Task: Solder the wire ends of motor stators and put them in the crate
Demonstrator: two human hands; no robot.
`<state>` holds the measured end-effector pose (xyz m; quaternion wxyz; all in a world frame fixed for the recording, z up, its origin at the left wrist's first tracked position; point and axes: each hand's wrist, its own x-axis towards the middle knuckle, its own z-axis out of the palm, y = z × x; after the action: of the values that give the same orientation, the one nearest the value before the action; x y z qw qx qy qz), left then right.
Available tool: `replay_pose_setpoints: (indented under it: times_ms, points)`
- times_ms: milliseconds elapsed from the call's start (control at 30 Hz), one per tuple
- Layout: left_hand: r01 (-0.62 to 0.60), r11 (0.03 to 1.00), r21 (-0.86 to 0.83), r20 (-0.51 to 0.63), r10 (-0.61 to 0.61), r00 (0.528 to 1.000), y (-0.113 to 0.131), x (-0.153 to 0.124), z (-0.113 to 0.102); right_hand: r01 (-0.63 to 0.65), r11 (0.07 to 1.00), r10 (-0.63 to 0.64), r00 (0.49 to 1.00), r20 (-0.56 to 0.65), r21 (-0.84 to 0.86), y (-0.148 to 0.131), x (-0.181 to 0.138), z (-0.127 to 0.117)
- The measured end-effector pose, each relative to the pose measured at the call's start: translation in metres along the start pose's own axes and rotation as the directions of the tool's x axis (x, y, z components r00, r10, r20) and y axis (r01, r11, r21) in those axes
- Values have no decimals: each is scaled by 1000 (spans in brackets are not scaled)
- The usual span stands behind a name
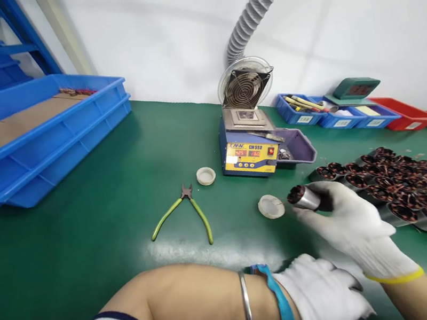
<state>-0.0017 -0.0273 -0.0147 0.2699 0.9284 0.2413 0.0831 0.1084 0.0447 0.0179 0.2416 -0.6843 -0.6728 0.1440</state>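
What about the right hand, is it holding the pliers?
No, the right hand holds a metal cylinder, while the pliers lie on the table.

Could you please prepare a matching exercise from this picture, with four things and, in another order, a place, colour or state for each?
1. pliers
2. metal cylinder
3. ribbed hose
4. large tray

A. grey
B. blue, at the left
C. lying open on the table
D. held in the right hand

Pairs: 1-C, 2-D, 3-A, 4-B

Left forearm [197, 300] crosses by the near edge of the desk [104, 237]; gloved left hand [324, 294] blurred; gloved right hand [346, 214] curled, gripping.
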Motion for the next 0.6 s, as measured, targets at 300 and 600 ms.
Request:
replay_pose_setpoints:
  times_ms: [300,600]
  points:
    - [-11,1000,-3,-9,11,1000,-1,0,-3,-385,628,89,899,429,676,10,-1,11]
    - [-24,999,-32,-70,22,997,-3,4,3,-268,791,83,937,338,550,7,7,11]
